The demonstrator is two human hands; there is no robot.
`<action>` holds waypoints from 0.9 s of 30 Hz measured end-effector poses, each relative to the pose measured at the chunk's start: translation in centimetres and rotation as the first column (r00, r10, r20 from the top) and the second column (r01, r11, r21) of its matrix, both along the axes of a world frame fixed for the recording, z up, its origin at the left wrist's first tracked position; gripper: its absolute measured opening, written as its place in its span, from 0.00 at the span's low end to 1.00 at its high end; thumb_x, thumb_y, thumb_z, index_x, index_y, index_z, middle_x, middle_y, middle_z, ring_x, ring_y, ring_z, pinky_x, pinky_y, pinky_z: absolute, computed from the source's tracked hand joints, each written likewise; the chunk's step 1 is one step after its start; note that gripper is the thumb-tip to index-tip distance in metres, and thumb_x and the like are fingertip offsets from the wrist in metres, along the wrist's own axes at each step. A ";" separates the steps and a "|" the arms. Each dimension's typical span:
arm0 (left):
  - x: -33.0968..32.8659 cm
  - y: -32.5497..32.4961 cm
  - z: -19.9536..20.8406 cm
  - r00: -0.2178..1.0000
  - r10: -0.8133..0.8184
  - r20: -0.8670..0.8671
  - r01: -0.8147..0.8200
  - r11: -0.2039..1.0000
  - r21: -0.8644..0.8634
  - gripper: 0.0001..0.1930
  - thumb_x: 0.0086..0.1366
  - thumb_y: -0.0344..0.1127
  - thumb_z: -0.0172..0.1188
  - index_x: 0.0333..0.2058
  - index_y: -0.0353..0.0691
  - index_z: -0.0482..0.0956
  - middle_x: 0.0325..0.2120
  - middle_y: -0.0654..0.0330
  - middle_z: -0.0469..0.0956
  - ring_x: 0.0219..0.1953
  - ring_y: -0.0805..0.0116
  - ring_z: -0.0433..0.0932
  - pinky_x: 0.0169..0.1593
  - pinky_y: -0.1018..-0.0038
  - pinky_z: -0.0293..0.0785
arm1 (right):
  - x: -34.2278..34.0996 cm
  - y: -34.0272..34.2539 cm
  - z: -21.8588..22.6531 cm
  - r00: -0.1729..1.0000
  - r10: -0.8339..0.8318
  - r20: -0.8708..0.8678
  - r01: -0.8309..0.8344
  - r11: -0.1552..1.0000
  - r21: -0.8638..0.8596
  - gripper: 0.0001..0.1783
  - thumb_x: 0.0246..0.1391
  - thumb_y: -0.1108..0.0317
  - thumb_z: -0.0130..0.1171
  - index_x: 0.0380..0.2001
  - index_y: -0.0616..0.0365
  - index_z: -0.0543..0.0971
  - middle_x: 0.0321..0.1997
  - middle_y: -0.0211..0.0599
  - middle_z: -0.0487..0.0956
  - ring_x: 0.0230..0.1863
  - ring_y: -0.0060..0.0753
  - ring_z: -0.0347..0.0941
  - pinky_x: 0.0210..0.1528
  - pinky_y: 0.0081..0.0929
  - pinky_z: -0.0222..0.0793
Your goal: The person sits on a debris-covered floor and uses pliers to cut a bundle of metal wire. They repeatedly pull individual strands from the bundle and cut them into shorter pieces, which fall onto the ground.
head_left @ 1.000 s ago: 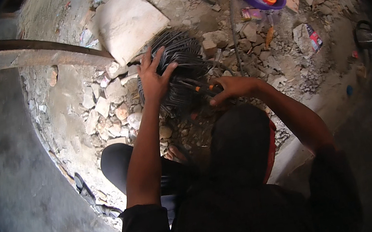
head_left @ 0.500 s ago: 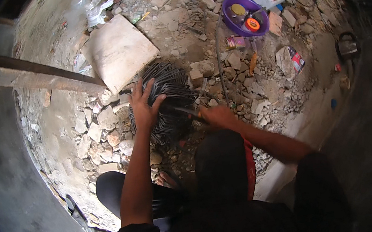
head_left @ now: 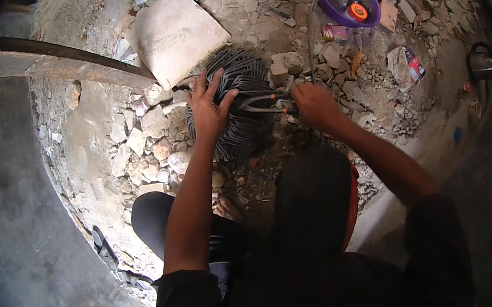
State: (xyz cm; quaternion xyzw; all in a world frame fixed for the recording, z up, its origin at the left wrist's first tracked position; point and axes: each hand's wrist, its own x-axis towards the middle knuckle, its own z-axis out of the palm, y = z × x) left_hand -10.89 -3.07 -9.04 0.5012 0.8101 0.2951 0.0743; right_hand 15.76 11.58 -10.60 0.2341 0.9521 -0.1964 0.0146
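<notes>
A thick bundle of dark wire (head_left: 241,70) lies on the rubble in front of me. My left hand (head_left: 209,111) rests on its left side, fingers spread over the strands. From the right, my right hand (head_left: 316,106) grips the handles of a pair of pincers (head_left: 258,98) with orange bands. The two handles stand apart, and the jaws reach into the middle of the bundle. What lies between the jaws is too small to make out.
A pale square board (head_left: 178,38) lies just beyond the bundle, beside a wooden beam (head_left: 73,67) on the left. At far right stands a purple basin (head_left: 326,9) holding several items. Broken stones (head_left: 135,140) cover the ground around the bundle.
The right hand has moved up along the bundle's right side, and the pincers' handles now show spread apart. My left hand stays on the wire. The whole view has shifted slightly.
</notes>
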 end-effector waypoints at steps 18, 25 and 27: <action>-0.6 0.4 -0.4 1.000 -0.026 -0.017 0.026 1.000 0.013 0.34 0.60 0.59 0.71 0.65 0.60 0.77 0.71 0.49 0.64 0.72 0.39 0.61 0.73 0.35 0.45 | -0.9 -5.5 0.3 0.963 -0.219 0.157 0.026 -0.505 -0.863 0.29 0.57 0.58 0.71 0.58 0.57 0.74 0.41 0.39 0.83 0.39 0.35 0.84 0.42 0.33 0.79; -0.5 0.0 -0.5 0.999 -0.028 -0.015 0.028 1.000 -0.006 0.34 0.61 0.59 0.69 0.65 0.59 0.77 0.71 0.48 0.64 0.73 0.38 0.60 0.73 0.37 0.47 | -1.9 -0.2 -0.9 0.994 0.111 -0.023 -0.111 0.993 -0.025 0.35 0.53 0.70 0.66 0.66 0.48 0.71 0.43 0.45 0.84 0.42 0.50 0.83 0.43 0.48 0.78; -0.2 0.2 -0.8 0.999 -0.015 -0.047 0.014 1.000 -0.020 0.33 0.63 0.53 0.71 0.65 0.56 0.76 0.70 0.46 0.66 0.72 0.39 0.62 0.73 0.42 0.50 | -1.1 -6.1 -0.5 0.988 -0.093 0.123 0.113 0.980 -0.166 0.32 0.54 0.65 0.68 0.63 0.54 0.73 0.45 0.49 0.84 0.45 0.54 0.83 0.46 0.47 0.78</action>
